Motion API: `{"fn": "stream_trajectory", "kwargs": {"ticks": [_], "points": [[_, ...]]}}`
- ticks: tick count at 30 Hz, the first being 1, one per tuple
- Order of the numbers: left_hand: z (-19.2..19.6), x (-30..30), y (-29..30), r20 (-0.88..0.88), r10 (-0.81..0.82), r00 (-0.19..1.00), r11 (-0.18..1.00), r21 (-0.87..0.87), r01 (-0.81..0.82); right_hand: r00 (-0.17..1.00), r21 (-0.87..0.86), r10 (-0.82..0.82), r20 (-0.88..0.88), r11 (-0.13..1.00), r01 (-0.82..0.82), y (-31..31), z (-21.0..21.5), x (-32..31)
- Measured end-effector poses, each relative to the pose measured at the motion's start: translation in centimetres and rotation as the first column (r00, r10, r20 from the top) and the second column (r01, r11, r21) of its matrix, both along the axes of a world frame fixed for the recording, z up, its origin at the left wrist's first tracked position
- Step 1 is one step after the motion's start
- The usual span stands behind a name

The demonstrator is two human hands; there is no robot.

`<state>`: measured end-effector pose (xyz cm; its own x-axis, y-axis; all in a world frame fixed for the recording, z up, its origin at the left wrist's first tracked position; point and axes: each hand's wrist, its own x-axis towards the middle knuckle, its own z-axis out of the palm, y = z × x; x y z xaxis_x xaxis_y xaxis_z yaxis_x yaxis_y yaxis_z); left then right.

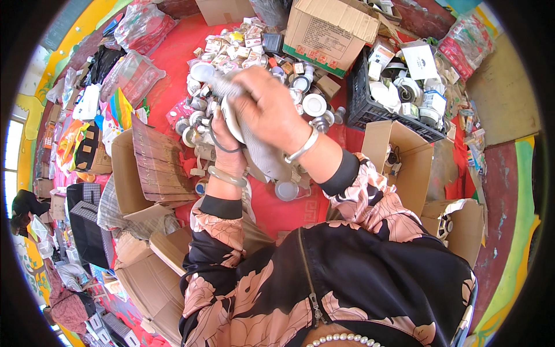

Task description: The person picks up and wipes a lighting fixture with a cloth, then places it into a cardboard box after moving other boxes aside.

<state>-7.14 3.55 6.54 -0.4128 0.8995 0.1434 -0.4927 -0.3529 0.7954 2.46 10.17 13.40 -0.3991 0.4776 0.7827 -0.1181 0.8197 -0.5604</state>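
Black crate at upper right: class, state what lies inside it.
The black crate holds white round devices and white cartons, piled to the rim. Anything underneath is covered.

right hand (267, 110) covers white round item | left hand (226, 151) fingers hidden | floor pile items too small

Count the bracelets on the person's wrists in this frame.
2. A pale jade-like bangle circles the left wrist, below the left hand; a silver bangle circles the right wrist, behind the right hand. Sleeves may hide others.
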Motion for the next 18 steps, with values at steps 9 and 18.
{"fn": "stream_trajectory", "kwargs": {"ticks": [9, 18], "points": [[2.3, 1.0, -0.7, 0.029, 0.098, 0.995, 0.987, -0.13, -0.093, 0.994, -0.187, -0.073, 0.076, 0.979, 0.086, 2.2, -1.2, 0.0], [0.3, -1.6, -1.0, 0.415, -0.04, 0.909, 0.999, 0.033, 0.029, 0.785, -0.068, 0.421, 0.453, 0.895, -0.441, 0.4, -2.0, 0.7]]}}
